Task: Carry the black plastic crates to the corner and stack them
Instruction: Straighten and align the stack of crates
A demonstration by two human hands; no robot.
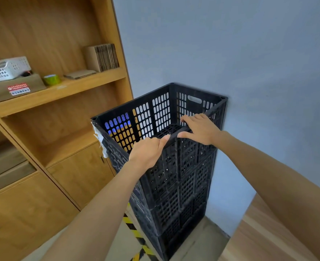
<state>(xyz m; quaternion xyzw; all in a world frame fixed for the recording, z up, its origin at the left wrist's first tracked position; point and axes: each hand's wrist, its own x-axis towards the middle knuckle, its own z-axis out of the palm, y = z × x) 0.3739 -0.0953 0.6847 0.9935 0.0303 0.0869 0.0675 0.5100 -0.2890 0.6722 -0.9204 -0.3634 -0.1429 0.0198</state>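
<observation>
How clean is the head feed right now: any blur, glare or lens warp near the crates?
Head view: even soft light, no glare; wide-angle warp bows the shelf unit edges; top crate and both hands sharp enough; lower stack dark, detail murky.

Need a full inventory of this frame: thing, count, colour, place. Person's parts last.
black crates: one stack, count unclear, black, in the corner between shelf unit and wall
top crate: one, black, empty, on top of the stack
shelf unit: one, wood, left
white basket: one, white, shelf, on the cardboard box
cardboard box: one, brown, red and white labels, shelf left
tape roll: one, green, shelf
flat cardboard: one bundle, brown, upright on the shelf's right end
wall: blue-grey, right
hazard tape: yellow-black, floor
left hand: gripping top crate's near rim
right hand: fingers over the same rim
</observation>
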